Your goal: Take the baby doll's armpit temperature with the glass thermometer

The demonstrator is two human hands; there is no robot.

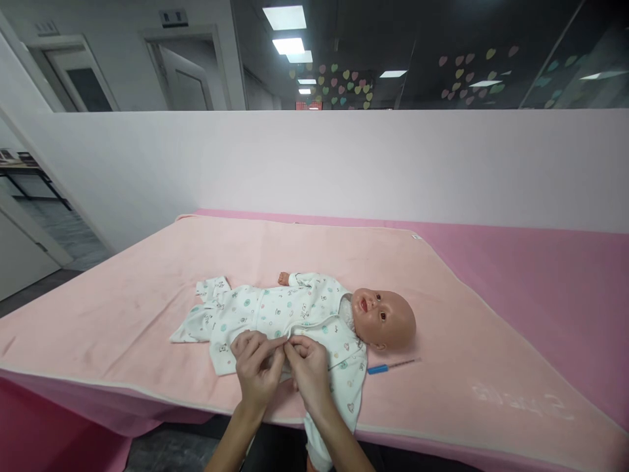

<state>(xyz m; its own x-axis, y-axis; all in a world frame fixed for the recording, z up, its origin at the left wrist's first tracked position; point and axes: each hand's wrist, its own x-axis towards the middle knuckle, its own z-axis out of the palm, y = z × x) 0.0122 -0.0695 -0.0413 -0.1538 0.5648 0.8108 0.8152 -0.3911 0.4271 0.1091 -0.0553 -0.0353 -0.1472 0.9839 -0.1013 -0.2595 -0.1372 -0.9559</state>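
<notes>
A baby doll (388, 320) lies on its back with its head to the right. It wears a white printed wrap shirt (314, 295) and matching trousers (230, 321). At the shirt's front edge, my left hand (258, 367) has its thumb and index finger pinched together on the fabric. Right beside it, touching fingertips, my right hand (309, 370) pinches the same edge. What lies between the fingertips is mostly hidden; a tie or fastener cannot be made out. One doll sleeve (351, 393) stretches toward me past my right wrist.
Near the doll's head lies a thin stick with a blue end (378, 370). A light pink blanket (442, 393) covers much of the pink table surface (565, 295). Behind stands a white wall (344, 164) with glass above it. The blanket's front edge is close to me.
</notes>
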